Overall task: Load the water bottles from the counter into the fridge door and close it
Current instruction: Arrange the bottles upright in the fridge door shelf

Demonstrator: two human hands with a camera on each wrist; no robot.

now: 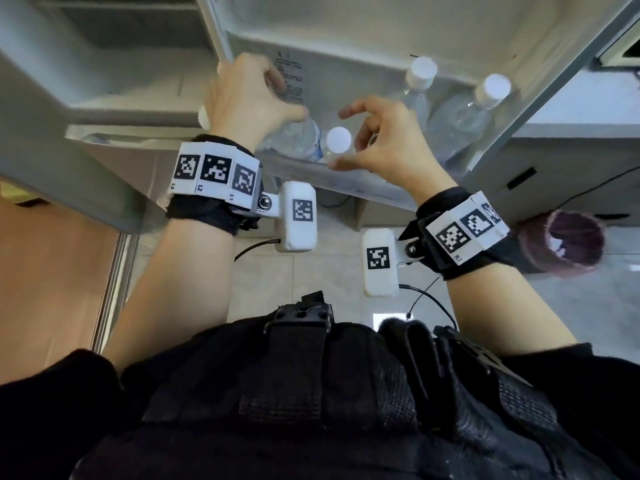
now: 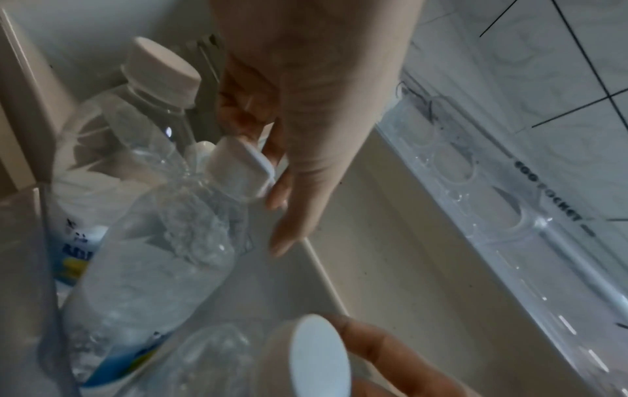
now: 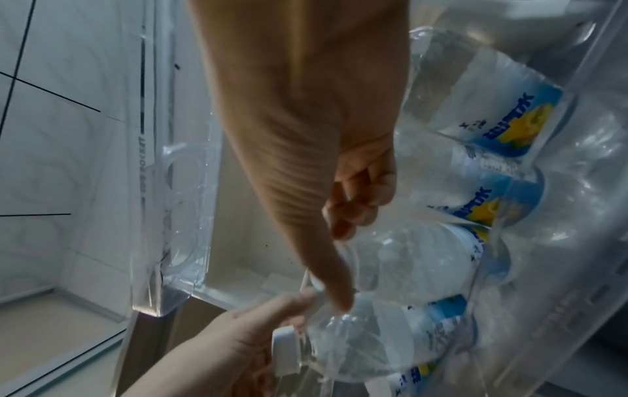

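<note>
The open fridge door's lower shelf [image 1: 346, 183] holds several clear water bottles with white caps. Two stand at its right end [image 1: 460, 119] [image 1: 415, 95]. My left hand [image 1: 273, 98] grips the cap [image 2: 241, 163] of the leftmost bottle [image 1: 299, 136], which leans in the shelf; the thumb lies on top of that cap [image 3: 284, 346]. My right hand [image 1: 362, 140] arches loosely round the white cap [image 1: 338, 140] of the neighbouring bottle. Thumb and forefinger are spread, with a gap to the cap. In the right wrist view blue and yellow labels [image 3: 503, 118] show through the shelf's clear wall.
A clear egg-pocket tray [image 2: 509, 215] hangs on the door above the bottles. The fridge's inner compartment [image 1: 121, 64] is to the left. A grey counter [image 1: 571, 109] stands at right, and a purple-lined bin [image 1: 568, 244] sits on the tiled floor below it.
</note>
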